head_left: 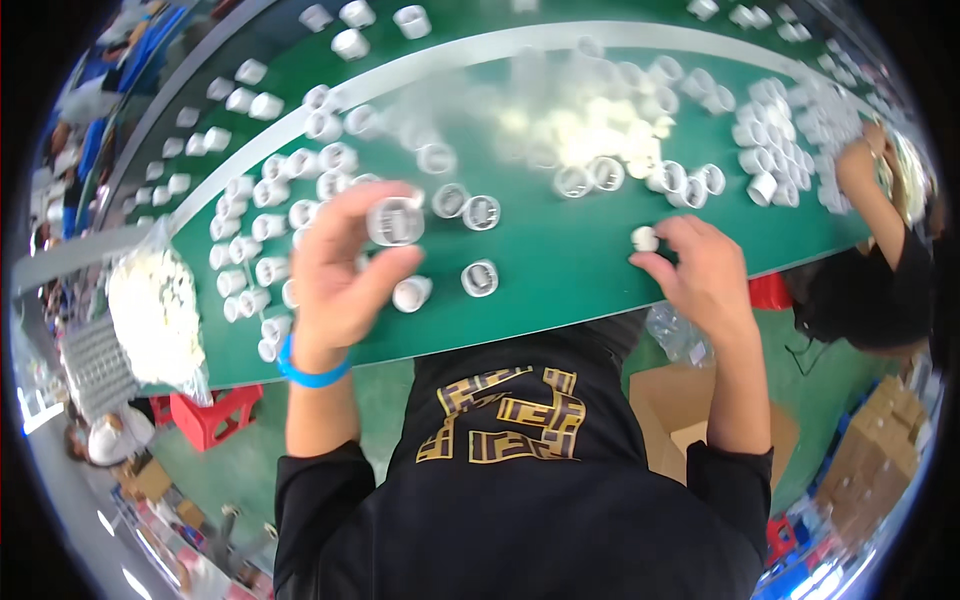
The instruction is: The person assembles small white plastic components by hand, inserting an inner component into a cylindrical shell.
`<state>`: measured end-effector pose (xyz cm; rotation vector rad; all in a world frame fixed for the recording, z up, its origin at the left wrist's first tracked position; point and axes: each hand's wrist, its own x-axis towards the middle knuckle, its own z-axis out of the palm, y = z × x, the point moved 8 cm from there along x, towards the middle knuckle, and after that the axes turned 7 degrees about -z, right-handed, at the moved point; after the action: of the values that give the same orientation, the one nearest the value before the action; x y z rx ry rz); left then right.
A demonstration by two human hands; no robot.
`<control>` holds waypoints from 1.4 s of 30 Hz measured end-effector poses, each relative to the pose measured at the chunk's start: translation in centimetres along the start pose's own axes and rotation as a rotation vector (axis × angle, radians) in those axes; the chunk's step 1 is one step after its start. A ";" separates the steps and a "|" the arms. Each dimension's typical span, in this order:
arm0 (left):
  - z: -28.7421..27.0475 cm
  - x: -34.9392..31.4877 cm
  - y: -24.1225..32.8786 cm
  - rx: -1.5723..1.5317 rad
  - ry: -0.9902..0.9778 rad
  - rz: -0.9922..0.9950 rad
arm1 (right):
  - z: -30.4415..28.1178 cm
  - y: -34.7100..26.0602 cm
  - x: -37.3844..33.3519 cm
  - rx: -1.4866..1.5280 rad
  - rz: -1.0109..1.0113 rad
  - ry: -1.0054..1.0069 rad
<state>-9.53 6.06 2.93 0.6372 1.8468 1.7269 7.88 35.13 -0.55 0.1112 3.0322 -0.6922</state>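
Head view — the left hand (338, 275) grips a clear cup (396, 222) over the desk (560, 255), other cups (411, 294) around it — the right hand (706, 270) pinches a white piece (645, 239), well apart from the cup.

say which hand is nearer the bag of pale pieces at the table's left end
Left. The left hand is right of the bag, with white cups between; the right hand is farther right.

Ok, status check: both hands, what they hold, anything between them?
Left hand: pinching clear cup. Right hand: pinching small white piece, apart from the cup. Between them: loose cups on green table.
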 end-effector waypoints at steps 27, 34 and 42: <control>6.4 -1.4 0.6 0.006 -0.076 0.212 | -3.2 -13.9 4.5 0.667 -0.478 0.351; 6.0 -1.5 -0.3 0.020 -0.061 0.129 | -2.4 -13.4 4.6 0.746 -0.443 0.272; 5.9 -1.1 0.6 0.202 -0.019 0.161 | -1.1 -12.7 5.2 0.934 -0.215 0.277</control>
<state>-4.78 9.82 3.33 0.9010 2.0211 1.6371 1.67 24.54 5.64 -0.1158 2.6625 -2.1974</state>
